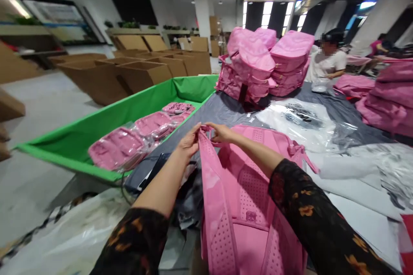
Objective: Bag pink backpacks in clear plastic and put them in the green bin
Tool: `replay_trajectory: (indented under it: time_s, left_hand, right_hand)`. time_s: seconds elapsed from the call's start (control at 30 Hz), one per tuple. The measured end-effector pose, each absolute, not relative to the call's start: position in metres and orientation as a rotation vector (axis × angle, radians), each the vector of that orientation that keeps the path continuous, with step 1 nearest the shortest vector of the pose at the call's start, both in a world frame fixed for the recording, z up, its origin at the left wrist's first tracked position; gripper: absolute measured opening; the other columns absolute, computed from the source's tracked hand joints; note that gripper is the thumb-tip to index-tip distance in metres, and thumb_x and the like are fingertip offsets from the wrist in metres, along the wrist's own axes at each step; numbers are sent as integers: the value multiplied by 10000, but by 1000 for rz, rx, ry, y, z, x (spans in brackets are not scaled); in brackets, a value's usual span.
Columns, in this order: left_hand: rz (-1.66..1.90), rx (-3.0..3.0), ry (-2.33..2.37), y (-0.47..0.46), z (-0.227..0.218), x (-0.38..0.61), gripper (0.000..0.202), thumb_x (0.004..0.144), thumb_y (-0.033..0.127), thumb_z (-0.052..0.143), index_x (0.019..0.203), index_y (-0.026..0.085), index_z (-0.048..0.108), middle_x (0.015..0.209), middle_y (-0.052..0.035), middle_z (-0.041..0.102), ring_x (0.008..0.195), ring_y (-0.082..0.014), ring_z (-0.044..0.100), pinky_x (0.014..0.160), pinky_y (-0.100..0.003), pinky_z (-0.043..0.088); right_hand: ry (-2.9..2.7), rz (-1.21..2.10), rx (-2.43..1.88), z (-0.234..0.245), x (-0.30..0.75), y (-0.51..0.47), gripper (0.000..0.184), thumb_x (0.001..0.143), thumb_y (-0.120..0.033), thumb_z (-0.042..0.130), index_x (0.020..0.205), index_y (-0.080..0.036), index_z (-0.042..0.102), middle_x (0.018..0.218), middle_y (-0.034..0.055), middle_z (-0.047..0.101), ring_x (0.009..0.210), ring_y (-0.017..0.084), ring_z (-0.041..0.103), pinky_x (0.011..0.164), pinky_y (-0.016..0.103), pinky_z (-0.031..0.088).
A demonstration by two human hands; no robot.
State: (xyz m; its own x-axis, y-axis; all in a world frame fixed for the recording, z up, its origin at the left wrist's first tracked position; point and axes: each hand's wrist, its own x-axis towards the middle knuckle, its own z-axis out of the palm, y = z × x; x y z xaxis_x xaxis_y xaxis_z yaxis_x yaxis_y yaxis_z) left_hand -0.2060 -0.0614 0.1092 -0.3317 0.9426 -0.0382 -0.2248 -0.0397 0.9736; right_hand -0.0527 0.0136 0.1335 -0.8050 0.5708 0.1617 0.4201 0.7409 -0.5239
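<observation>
A pink backpack [248, 167] lies in front of me with its padded, perforated back panel and shoulder straps facing up. At the end of one shoulder strap [211, 189], my left hand [190, 141] pinches the pink fabric. My right hand [221, 133] is closed on the same spot from the other side, fingers curled round a thin pink webbing piece. Both hands nearly meet there, just off the backpack's upper left corner. The exact part between the fingertips is small and partly hidden.
Left of the table is a green fabric bin [174, 84] with bagged pink backpacks [118, 148]. Cardboard boxes [142, 73] stand beyond it. Stacked pink backpacks [248, 64] rise at the table's far end. Clear plastic bags [297, 122] lie to the right. A person [331, 58] sits at the far right.
</observation>
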Motion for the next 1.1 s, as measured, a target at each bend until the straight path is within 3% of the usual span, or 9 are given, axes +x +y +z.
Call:
replay_trajectory:
  time_s: [0.13, 0.27, 0.37, 0.47, 0.6, 0.73, 0.87, 0.97, 1.1]
  left_hand:
    - [1654, 849, 1115, -76, 162, -196, 423, 502, 356, 958, 749, 166, 671, 697, 5, 659, 638, -116, 587, 590, -229, 506]
    - [1737, 1094, 1089, -74, 197, -163, 391, 448, 348, 944, 679, 168, 685, 683, 11, 656, 618, -107, 535, 576, -221, 449]
    - [1705, 1225, 1041, -53, 203, -132, 343, 478, 364, 903, 651, 161, 688, 670, 4, 642, 618, -103, 505, 604, -230, 416]
    - [1622, 1357, 1098, -25, 180, -103, 297, 556, 367, 857, 612, 169, 642, 626, 20, 574, 600, -98, 452, 600, -234, 357]
    - [1255, 1692, 1427, -6, 123, -74, 355, 705, 302, 779, 536, 198, 485, 551, 44, 413, 582, -120, 408, 604, -253, 301]
    - [1079, 2026, 1665, -2, 100, -61, 154, 746, 260, 780, 771, 193, 643, 799, -54, 611, 896, -269, 574, 833, -358, 417]
    - [988, 2486, 1494, 6, 112, -28, 401, 816, 246, 751, 1207, 196, 676, 1301, -169, 620, 1269, -383, 478, 1084, -521, 352]
    - [732, 2544, 1060, 11, 110, 15, 233, 858, 233, 695, 1088, 202, 722, 1207, -141, 683, 1207, -338, 538, 1079, -502, 398]
    - [771, 2288, 613, 5, 87, 56, 127, 869, 270, 640, 931, 206, 731, 1064, -114, 725, 1060, -293, 618, 1026, -454, 467]
  right_hand:
    - [-2435, 379, -846, 173, -42, 19, 54, 863, -169, 710, 915, -153, 706, 948, 43, 635, 842, 147, 534, 732, 243, 374]
    - [-2502, 457, -689, 177, 7, -3, 54, 891, -171, 674, 943, -161, 662, 934, 19, 655, 869, 153, 569, 766, 235, 394]
    - [-2380, 709, -882, 142, 48, -53, 162, 977, -176, 515, 1090, -162, 631, 883, -4, 677, 788, 144, 599, 733, 228, 416]
    - [-2395, 820, -1102, 104, 84, -130, 153, 965, -179, 530, 1053, -167, 655, 912, 40, 724, 805, 178, 638, 730, 254, 440]
    - [-2557, 1036, -886, 95, 134, -200, 173, 985, -267, 564, 1054, -174, 693, 1002, 89, 754, 853, 180, 667, 735, 254, 473]
    - [-2143, 753, -1211, 118, 205, -162, 227, 990, -367, 576, 1035, -180, 696, 976, 82, 748, 877, 179, 671, 810, 287, 491]
    - [-1584, 601, -1879, 125, 254, -72, 284, 1012, -431, 531, 984, -166, 629, 720, 38, 663, 670, 168, 606, 706, 288, 454]
    - [-1447, 751, -1987, 122, 250, -33, 314, 981, -460, 557, 835, -183, 577, 605, -3, 577, 582, 149, 548, 624, 261, 421]
    - [-1563, 358, -1642, 129, 223, -41, 207, 898, -367, 602, 788, -198, 555, 707, -7, 622, 682, 136, 570, 664, 237, 428]
